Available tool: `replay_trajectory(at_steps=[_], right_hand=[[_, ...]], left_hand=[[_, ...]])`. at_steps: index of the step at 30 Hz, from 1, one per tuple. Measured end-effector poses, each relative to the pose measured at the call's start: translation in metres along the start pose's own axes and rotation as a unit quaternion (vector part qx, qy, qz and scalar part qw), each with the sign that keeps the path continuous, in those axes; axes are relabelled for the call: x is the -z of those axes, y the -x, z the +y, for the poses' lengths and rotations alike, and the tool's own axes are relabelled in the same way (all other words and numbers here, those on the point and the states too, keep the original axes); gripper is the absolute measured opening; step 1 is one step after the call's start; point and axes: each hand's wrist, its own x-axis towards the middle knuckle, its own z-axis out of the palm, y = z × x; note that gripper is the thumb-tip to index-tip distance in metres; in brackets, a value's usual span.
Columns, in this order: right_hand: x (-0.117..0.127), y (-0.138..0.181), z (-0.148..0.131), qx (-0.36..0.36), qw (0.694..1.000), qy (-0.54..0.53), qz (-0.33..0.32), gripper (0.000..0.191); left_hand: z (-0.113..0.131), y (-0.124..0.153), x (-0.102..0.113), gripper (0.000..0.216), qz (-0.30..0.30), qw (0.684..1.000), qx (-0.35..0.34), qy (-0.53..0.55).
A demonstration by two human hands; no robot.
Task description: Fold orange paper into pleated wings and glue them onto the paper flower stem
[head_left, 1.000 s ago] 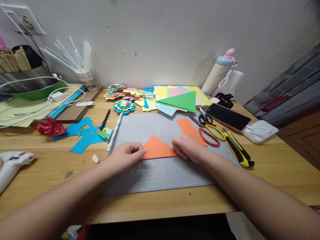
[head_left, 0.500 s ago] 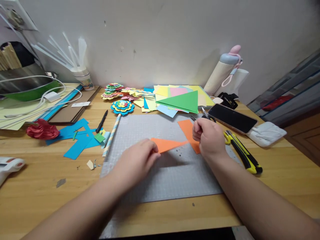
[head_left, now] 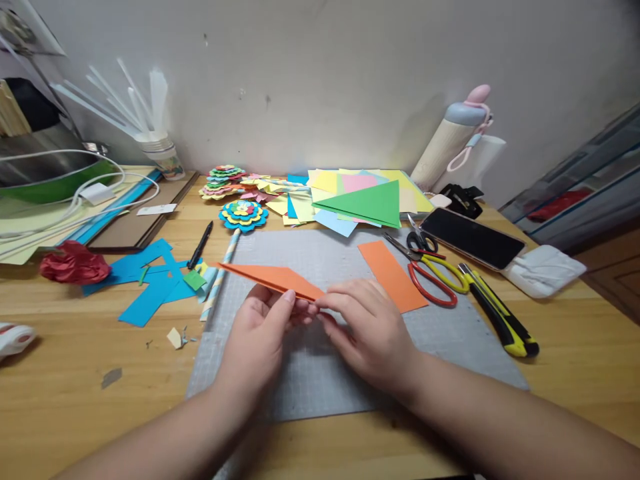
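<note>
My left hand (head_left: 260, 333) and my right hand (head_left: 367, 333) meet over the grey cutting mat (head_left: 325, 373). Both pinch the near corner of a folded orange paper triangle (head_left: 273, 279), which is lifted off the mat and points away to the left. A loose orange paper strip (head_left: 393, 275) lies flat on the mat just right of my right hand. Red and yellow handled scissors (head_left: 430, 270) rest at the mat's right edge.
A yellow and black utility knife (head_left: 500, 317) and a phone (head_left: 473, 237) lie to the right. Coloured paper sheets with a green triangle (head_left: 367, 202) sit behind the mat. Blue scraps (head_left: 145, 280), a black pen (head_left: 200, 245), a striped straw (head_left: 223, 270) and paper flowers (head_left: 243, 215) lie left.
The orange triangle lay flat on the mat a second ago. My left hand lifted and turned it; my right hand reached to the scissors, then came back to pinch the triangle's corner.
</note>
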Motion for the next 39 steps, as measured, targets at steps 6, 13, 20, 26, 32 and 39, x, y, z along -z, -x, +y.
replay_trajectory(at_steps=[6,13,20,26,32,39], right_hand=[[0.003,-0.002,0.011,0.023,0.999,0.026,0.017,0.013],[0.010,-0.005,0.027,-0.007,0.998,0.055,-0.023,0.015],[0.004,-0.001,0.028,-0.040,0.990,0.018,-0.132,0.014],[0.003,-0.001,0.025,-0.047,0.979,0.035,-0.194,0.012],[0.002,0.000,0.020,-0.051,0.977,0.018,-0.205,0.006],[-0.004,0.003,0.017,-0.070,0.973,0.010,-0.221,0.006]], left_hand=[[-0.005,-0.008,0.005,0.025,-0.019,0.998,-0.009,-0.060],[-0.014,0.014,0.012,0.014,-0.185,0.910,-0.061,-0.366],[-0.001,-0.014,0.029,0.006,-0.157,0.688,-0.287,-0.648],[-0.001,-0.023,0.031,0.014,-0.203,0.622,-0.290,-0.699],[-0.003,-0.020,0.031,0.021,-0.205,0.600,-0.300,-0.713],[-0.007,-0.018,0.031,0.017,-0.200,0.620,-0.264,-0.712]])
